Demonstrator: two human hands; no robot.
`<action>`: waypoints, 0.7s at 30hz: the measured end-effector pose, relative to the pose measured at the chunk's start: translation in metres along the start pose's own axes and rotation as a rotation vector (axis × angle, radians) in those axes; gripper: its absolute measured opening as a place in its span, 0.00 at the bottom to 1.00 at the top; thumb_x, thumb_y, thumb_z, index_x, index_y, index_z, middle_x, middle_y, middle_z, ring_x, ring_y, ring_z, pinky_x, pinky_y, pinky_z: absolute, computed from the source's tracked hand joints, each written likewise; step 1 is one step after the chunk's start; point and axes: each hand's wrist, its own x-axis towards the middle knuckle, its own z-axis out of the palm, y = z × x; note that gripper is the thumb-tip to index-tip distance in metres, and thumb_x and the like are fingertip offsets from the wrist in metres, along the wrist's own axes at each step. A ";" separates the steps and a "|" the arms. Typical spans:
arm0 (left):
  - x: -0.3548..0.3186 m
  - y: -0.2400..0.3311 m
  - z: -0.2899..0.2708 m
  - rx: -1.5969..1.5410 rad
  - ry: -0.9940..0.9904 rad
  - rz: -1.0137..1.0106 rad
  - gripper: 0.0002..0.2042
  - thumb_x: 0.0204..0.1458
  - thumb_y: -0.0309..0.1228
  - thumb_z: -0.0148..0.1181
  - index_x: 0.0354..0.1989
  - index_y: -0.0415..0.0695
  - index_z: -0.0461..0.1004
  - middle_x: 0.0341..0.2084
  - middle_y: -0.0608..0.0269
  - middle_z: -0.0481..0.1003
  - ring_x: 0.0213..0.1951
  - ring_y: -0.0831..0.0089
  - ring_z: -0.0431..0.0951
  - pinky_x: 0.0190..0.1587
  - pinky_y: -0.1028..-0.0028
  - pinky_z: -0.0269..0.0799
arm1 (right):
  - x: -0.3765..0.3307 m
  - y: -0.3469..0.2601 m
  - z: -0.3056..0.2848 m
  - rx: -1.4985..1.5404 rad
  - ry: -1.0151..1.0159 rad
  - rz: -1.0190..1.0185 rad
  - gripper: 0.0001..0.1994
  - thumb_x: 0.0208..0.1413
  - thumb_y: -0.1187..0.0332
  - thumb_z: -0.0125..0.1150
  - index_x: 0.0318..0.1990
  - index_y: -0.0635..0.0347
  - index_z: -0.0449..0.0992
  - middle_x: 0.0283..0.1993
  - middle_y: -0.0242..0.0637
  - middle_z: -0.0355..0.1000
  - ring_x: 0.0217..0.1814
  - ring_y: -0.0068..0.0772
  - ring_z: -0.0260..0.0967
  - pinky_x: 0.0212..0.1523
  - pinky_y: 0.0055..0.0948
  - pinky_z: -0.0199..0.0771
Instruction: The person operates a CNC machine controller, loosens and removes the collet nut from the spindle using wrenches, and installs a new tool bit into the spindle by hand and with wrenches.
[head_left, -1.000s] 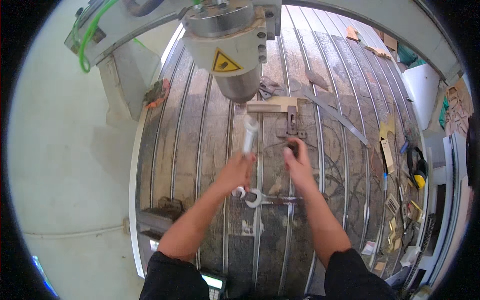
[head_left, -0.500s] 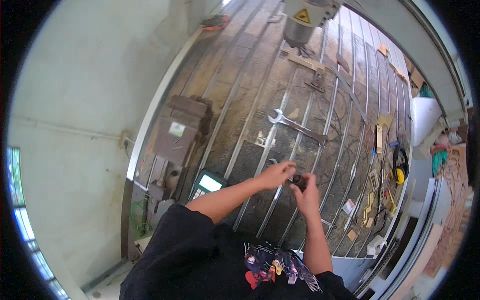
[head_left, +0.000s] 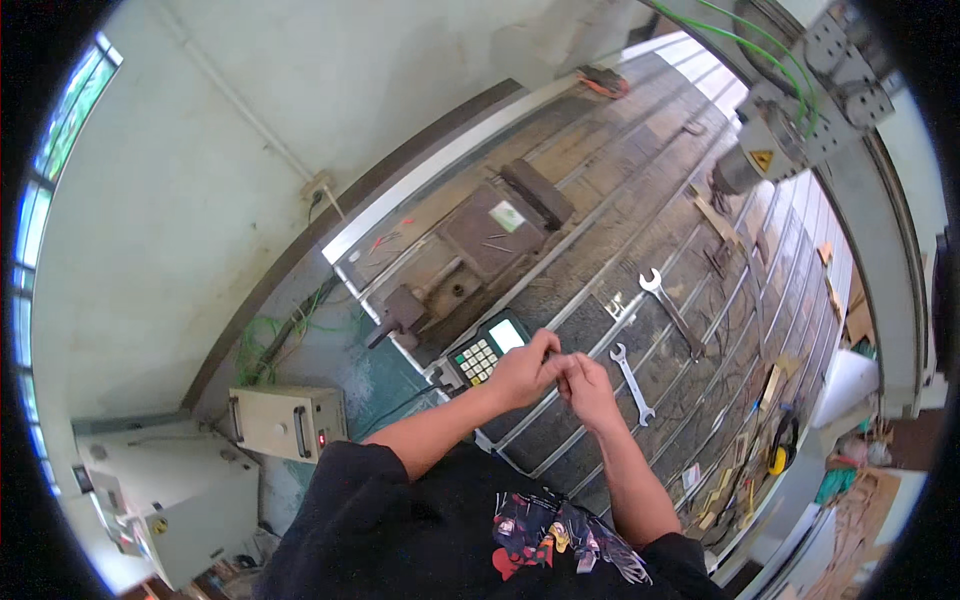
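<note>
My left hand and my right hand meet in front of me above the slotted metal machine bed. Both are closed, fingertips pressed together; whatever lies between them is hidden by the fingers. Just beyond my left hand lies a handheld control pad with pale keys and a lit screen. To the right of my hands a small open-end spanner rests on the bed, with a larger spanner farther off.
A heavy rusty vise sits on the bed's far left. At the upper right hangs a machine spindle. Yellow ear muffs and scrap pieces lie along the right side. A beige box stands lower left.
My view has swung left, bringing the vise, beige box and cabinet further in. The dark round piece seen at my right fingers is now hidden, and my hands have come together.
</note>
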 end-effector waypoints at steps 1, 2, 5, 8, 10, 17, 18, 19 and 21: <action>-0.002 -0.001 -0.011 -0.100 0.074 -0.047 0.15 0.53 0.42 0.45 0.36 0.42 0.60 0.21 0.48 0.70 0.28 0.48 0.72 0.27 0.60 0.65 | 0.006 -0.011 0.012 -0.018 -0.020 0.000 0.12 0.57 0.62 0.47 0.27 0.60 0.64 0.17 0.31 0.61 0.17 0.27 0.58 0.19 0.24 0.58; -0.007 -0.001 -0.022 -0.180 0.181 -0.113 0.12 0.54 0.38 0.43 0.33 0.40 0.62 0.23 0.47 0.69 0.29 0.49 0.71 0.29 0.61 0.65 | 0.013 -0.023 0.027 -0.343 0.024 -0.301 0.09 0.55 0.66 0.49 0.27 0.61 0.65 0.19 0.37 0.63 0.20 0.36 0.61 0.22 0.29 0.61; -0.020 -0.072 -0.062 0.330 0.664 0.043 0.06 0.50 0.28 0.44 0.32 0.38 0.63 0.28 0.48 0.66 0.33 0.52 0.67 0.37 0.64 0.63 | 0.039 -0.054 0.054 -0.713 0.049 -0.639 0.05 0.48 0.73 0.53 0.31 0.62 0.65 0.27 0.49 0.66 0.31 0.51 0.66 0.31 0.38 0.65; -0.053 -0.084 -0.128 -0.438 0.685 -0.380 0.11 0.54 0.36 0.40 0.32 0.41 0.62 0.23 0.60 0.62 0.19 0.71 0.64 0.23 0.72 0.61 | 0.101 -0.070 0.042 -0.693 0.109 -0.609 0.04 0.49 0.72 0.52 0.30 0.61 0.67 0.29 0.45 0.66 0.31 0.47 0.64 0.33 0.38 0.64; -0.069 -0.047 -0.140 -0.570 0.599 -0.381 0.13 0.56 0.43 0.36 0.37 0.47 0.59 0.19 0.67 0.60 0.17 0.81 0.58 0.17 0.81 0.53 | 0.157 -0.072 0.032 -0.902 0.144 -0.960 0.04 0.48 0.70 0.53 0.30 0.60 0.67 0.31 0.43 0.66 0.36 0.45 0.62 0.37 0.38 0.62; -0.090 -0.043 -0.117 -0.686 0.473 -0.319 0.12 0.56 0.39 0.43 0.40 0.43 0.57 0.25 0.68 0.62 0.23 0.82 0.61 0.20 0.81 0.56 | 0.192 -0.065 0.041 -1.054 0.335 -0.878 0.10 0.47 0.68 0.55 0.37 0.59 0.71 0.35 0.40 0.65 0.39 0.45 0.61 0.40 0.38 0.62; -0.091 -0.047 -0.112 -0.702 0.453 -0.349 0.13 0.57 0.41 0.42 0.40 0.43 0.58 0.25 0.68 0.63 0.22 0.83 0.62 0.21 0.81 0.57 | 0.184 -0.062 0.040 -0.994 0.411 -0.955 0.12 0.46 0.68 0.56 0.39 0.58 0.71 0.35 0.40 0.65 0.39 0.44 0.61 0.41 0.38 0.62; -0.089 -0.048 -0.108 -0.706 0.448 -0.346 0.13 0.57 0.41 0.42 0.40 0.43 0.58 0.25 0.68 0.63 0.22 0.83 0.62 0.21 0.81 0.57 | 0.165 -0.059 0.048 -0.852 0.269 -0.834 0.14 0.45 0.68 0.57 0.41 0.59 0.70 0.37 0.42 0.65 0.39 0.42 0.62 0.41 0.37 0.63; -0.087 -0.046 -0.099 -0.662 0.347 -0.408 0.13 0.57 0.41 0.42 0.39 0.42 0.60 0.25 0.67 0.65 0.22 0.82 0.64 0.21 0.82 0.59 | 0.103 -0.055 0.080 -0.509 -0.178 -0.370 0.21 0.44 0.65 0.59 0.48 0.60 0.66 0.43 0.45 0.65 0.40 0.38 0.65 0.43 0.33 0.64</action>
